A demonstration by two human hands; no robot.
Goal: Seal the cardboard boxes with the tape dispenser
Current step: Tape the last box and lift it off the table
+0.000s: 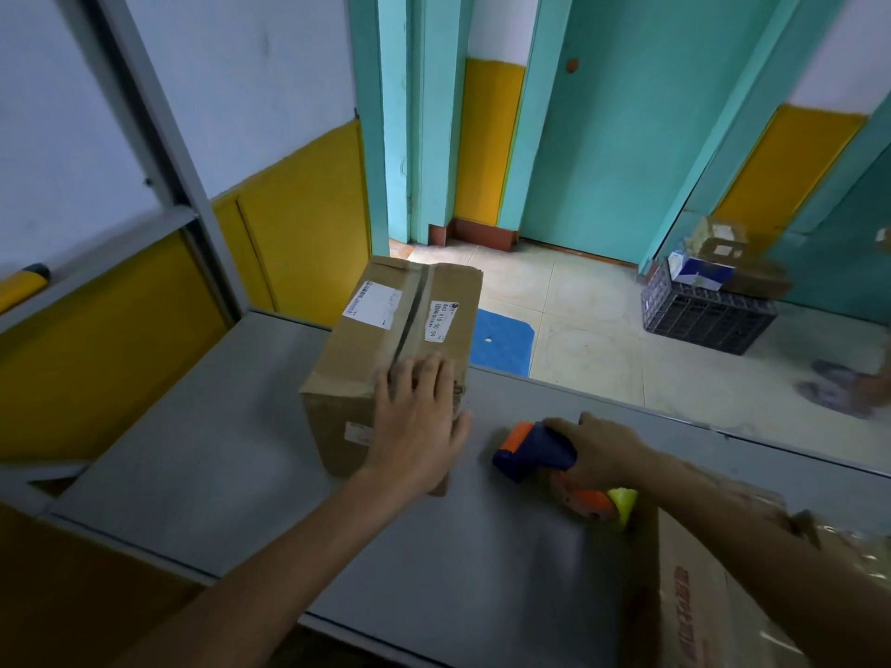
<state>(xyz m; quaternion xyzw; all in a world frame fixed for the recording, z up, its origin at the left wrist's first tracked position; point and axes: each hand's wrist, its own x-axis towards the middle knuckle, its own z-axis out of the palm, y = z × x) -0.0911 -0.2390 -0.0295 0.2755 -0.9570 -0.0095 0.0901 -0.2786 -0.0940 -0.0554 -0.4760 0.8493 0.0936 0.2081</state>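
Note:
A brown cardboard box (385,330) with white labels and a taped centre seam stands on the grey table (217,450), at its far edge. My left hand (417,417) lies flat, fingers spread, on the box's near top corner. To the right, my right hand (602,450) grips a blue and orange tape dispenser (540,450) with a yellow-green part, held just above the table. A second cardboard box (723,595) with red print sits at the lower right, partly under my right forearm.
A black plastic crate (704,315) holding small boxes stands on the tiled floor beyond the table. A blue mat (501,339) lies on the floor behind the box. A person's sandalled foot (839,388) shows at the right edge. Yellow panels and a grey frame bound the left.

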